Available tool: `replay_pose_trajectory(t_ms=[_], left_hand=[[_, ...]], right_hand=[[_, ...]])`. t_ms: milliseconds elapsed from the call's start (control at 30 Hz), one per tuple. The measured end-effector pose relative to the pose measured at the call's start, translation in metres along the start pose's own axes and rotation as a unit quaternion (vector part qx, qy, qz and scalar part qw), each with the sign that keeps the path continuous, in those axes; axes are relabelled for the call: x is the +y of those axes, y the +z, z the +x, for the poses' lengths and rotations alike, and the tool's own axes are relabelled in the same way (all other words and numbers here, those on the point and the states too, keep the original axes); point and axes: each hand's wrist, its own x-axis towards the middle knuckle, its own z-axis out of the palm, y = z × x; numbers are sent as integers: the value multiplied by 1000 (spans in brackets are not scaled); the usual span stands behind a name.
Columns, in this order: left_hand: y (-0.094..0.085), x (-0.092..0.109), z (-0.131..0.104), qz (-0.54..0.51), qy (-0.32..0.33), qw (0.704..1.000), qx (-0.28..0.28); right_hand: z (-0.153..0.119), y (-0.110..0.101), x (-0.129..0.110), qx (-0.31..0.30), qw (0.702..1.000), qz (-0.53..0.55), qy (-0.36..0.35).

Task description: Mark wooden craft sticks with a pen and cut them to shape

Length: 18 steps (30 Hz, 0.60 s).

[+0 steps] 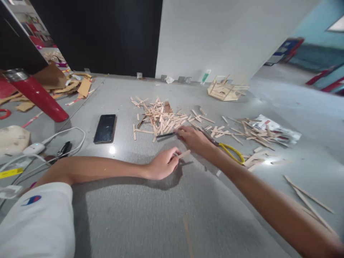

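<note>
Both hands at work on a grey bench (129, 222), seen from above. The left hand (162, 165) has a narrow grip, its thumb and fingers holding a short, flat wooden stick (184, 154) that projects to the right, just above the bench and nearer the wearer than the pile. The right hand (191, 138) lies palm down at the near edge of a loose pile of cut wooden pieces (161, 118); its fingertips meet one end of a slender dark strip (166, 135), though whether the grip is closed on it cannot be told. Yellow-handled scissors (232, 153) rest just beside the right wrist, partly hidden by it. Further right, longer sticks lie across a crumpled plastic packet (291, 135). Behind the pile, near the upright panel (215, 32), stand an open framework of sticks (225, 91) and a white-and-green tube (205, 76), the tube leaning. To the left are a dark smartphone (105, 129), lying flat, a tilted red flask (40, 96), a white cable (82, 138) and cardboard scraps (84, 87).
</note>
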Motion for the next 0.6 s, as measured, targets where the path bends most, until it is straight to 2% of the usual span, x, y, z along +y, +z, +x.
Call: replay_pose_trajectory(t_ms=[67, 133, 267, 333, 433, 600], left_hand=[[0, 1, -1, 11, 3, 1000, 1], [0, 2, -1, 23, 2, 1000, 1], [-1, 3, 2, 61, -20, 998, 1], [-6, 3, 5, 88, -34, 995, -15], [-20, 7, 8, 130, -39, 988, -72], [-46, 25, 11, 194, -16, 969, -149]], right_hand=[[-3, 4, -3, 16, 999, -20, 27], [-17, 5, -8, 43, 996, -35, 69], [-59, 0, -21, 173, 969, 23, 173], [-77, -3, -28, 217, 957, 73, 180], [-92, -2, -35, 192, 964, 114, 143], [-90, 2, -33, 170, 968, 131, 130]])
